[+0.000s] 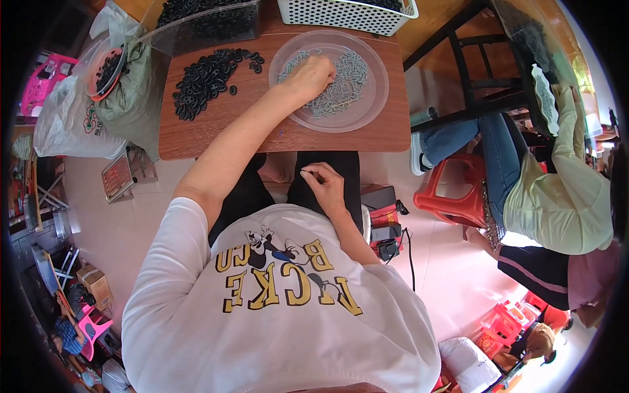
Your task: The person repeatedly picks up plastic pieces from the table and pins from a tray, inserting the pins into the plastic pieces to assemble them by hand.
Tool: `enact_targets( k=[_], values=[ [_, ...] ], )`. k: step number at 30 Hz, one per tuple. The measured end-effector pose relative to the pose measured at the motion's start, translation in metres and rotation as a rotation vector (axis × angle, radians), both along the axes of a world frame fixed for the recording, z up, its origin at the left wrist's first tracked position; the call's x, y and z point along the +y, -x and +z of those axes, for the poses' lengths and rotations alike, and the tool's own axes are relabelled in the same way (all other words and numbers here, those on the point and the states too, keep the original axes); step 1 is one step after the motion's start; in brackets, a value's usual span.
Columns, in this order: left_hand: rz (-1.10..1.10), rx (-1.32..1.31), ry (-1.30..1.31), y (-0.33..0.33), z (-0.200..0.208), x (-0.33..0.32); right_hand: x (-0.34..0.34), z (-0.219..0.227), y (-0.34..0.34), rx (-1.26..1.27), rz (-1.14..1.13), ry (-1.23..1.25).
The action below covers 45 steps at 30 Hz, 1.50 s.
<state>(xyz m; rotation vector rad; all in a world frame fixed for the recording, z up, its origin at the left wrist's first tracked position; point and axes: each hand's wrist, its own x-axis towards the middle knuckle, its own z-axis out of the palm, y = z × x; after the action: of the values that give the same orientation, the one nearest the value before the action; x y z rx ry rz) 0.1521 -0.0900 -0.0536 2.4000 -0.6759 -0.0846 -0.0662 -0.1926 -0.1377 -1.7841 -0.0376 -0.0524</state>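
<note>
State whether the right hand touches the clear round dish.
Apart. The head view shows the right hand short of the near edge of the brown table, with the table showing between that edge and the clear round dish.

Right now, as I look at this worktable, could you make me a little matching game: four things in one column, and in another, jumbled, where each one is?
Things:
1. Left hand
2. Right hand
3. Black pieces
4. White holed basket

Places:
A. Heaped on the brown table, left of the clear round dish
B. At the table's far edge, beyond the dish
C. At the small grey pieces, fingers turned down
D. Above the black trousers

Pairs: 1-C, 2-D, 3-A, 4-B
</note>
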Motion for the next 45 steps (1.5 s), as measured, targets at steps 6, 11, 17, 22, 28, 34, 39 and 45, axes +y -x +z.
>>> enact_targets(
  k=[6, 11, 17, 22, 28, 34, 39, 45],
  values=[
    [-0.051, -0.172, 0.052, -0.003, -0.009, 0.008, -0.001, 0.002, 0.002, 0.021, 0.004, -0.093],
    [0.070, 0.127, 0.303, 0.023, 0.022, 0.034, -0.006, 0.033, -0.002, 0.082, 0.106, -0.313],
    [0.222, 0.898, 1.130, 0.064, 0.026, 0.061, -0.001, 0.081, -0.039, 0.171, -0.016, -0.748],
    [0.187, 1.021, 1.432, 0.105, 0.032, 0.076, 0.003, 0.106, -0.068, 0.238, -0.023, -0.918],
    [0.263, 0.935, 1.525, 0.138, 0.037, 0.083, 0.018, 0.116, -0.066, 0.355, 0.008, -0.983],
    [0.304, 0.878, 1.554, 0.149, 0.032, 0.080, 0.032, 0.123, -0.061, 0.277, 0.020, -0.877],
    [0.305, 0.894, 1.602, 0.151, 0.032, 0.078, 0.038, 0.131, -0.057, 0.135, 0.031, -0.697],
    [0.298, 0.897, 1.596, 0.154, 0.033, 0.077, 0.038, 0.133, -0.055, 0.104, 0.041, -0.622]
  ],
)
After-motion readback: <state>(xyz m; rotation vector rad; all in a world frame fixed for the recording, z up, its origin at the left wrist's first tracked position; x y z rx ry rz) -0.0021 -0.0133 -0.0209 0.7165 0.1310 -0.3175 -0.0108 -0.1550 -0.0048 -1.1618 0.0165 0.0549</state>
